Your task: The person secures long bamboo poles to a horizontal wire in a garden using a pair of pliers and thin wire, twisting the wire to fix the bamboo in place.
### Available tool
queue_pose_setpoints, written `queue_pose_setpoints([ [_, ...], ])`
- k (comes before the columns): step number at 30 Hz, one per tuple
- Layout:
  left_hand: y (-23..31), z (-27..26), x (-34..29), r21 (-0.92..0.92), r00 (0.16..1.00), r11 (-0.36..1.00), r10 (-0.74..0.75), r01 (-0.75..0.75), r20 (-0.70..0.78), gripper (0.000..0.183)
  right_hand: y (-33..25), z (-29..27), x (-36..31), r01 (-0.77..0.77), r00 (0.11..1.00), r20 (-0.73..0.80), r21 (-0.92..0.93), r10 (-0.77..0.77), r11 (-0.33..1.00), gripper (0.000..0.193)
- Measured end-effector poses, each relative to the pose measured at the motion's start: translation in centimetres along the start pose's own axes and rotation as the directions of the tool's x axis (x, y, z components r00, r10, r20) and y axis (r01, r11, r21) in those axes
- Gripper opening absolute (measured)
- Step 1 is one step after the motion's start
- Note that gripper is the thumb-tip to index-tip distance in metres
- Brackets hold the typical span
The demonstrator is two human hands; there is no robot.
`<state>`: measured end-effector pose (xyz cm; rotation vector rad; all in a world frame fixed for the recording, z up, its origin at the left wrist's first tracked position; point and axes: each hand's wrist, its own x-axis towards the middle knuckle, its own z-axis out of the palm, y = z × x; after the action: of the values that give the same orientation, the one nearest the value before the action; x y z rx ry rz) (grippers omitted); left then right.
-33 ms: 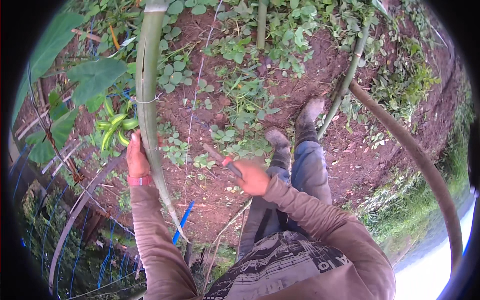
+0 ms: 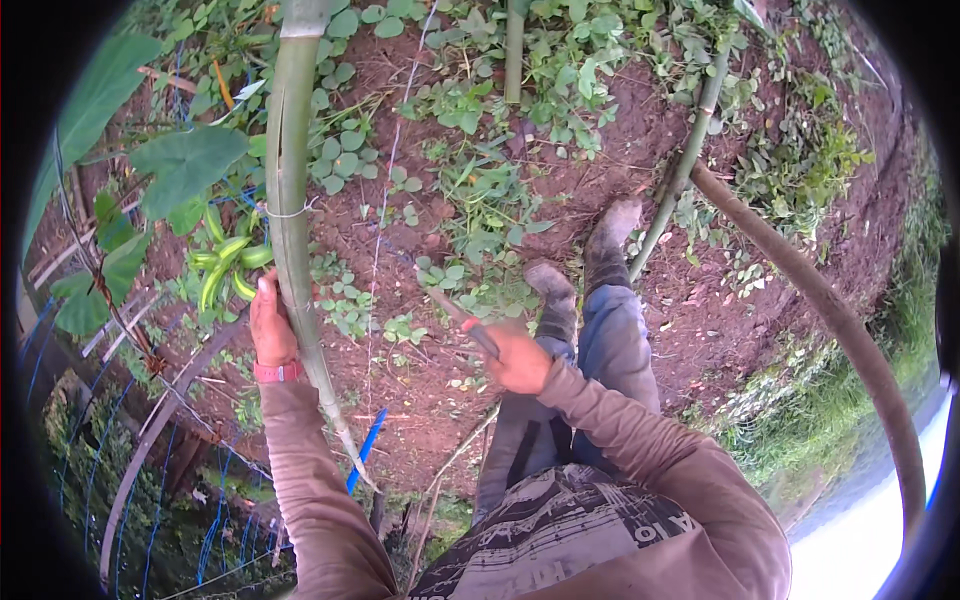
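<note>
My left hand (image 2: 272,328), with a red band at the wrist, is closed on the lower part of a green bamboo pole (image 2: 290,160). Its thumb side faces me; the other fingers are mostly hidden behind the pole. A thin wire tie (image 2: 288,212) circles the bamboo above that hand. Just left of the fingertips hangs a cluster of green, finger-shaped fruit or pods (image 2: 228,262). Out in front of my legs, my right hand (image 2: 520,362) grips a slim hand tool (image 2: 462,314) with a red and grey handle and a brownish end. Blur hides the tool's exact kind.
A pale string (image 2: 384,190) runs down right of the pole. A blue strip (image 2: 368,448) lies near its tapered end. Wire (image 2: 150,358) and broad leaves (image 2: 190,165) stand at left. A leaning bamboo stake (image 2: 690,150) and a curved brown pole (image 2: 815,285) are at right.
My right hand and its tool have shifted slightly right and down. The surroundings have moved a little in the picture; my left hand keeps its place on the bamboo pole.
</note>
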<state>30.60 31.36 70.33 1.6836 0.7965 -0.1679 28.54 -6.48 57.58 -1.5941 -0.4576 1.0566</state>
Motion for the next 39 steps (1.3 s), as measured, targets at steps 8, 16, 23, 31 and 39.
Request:
queue_pose_setpoints([
  [8,1.6,11.2,-3.0,0.383,0.74,0.85,0.512,-0.362,-0.436,0.022,3.5,-8.0,-11.5,-0.539,0.803,-0.504,-0.384,0.318,0.75,0.044],
  [16,-10.6,40.2,14.8,-0.07,0.936,0.993,-0.067,0.097,0.347,0.043,3.8,-6.9,-10.3,-0.443,0.885,-0.391,-0.538,0.253,0.717,0.046],
  [23,-5.8,47.9,26.0,-0.466,0.683,0.503,-0.596,0.728,0.423,0.096,6.7,-6.4,-11.7,-0.545,0.83,-0.442,-0.507,0.342,0.668,0.048],
  [31,-7.6,38.3,21.0,-0.746,0.808,0.355,-0.425,0.564,0.408,0.007,5.1,-7.3,-10.3,-0.621,0.773,-0.501,-0.469,0.39,0.628,0.05],
  [39,-14.2,27.6,10.2,-0.219,0.781,0.75,-0.593,0.624,0.196,0.011,-0.3,-10.7,-11.6,-0.525,0.81,-0.552,-0.533,0.198,0.663,0.048],
])
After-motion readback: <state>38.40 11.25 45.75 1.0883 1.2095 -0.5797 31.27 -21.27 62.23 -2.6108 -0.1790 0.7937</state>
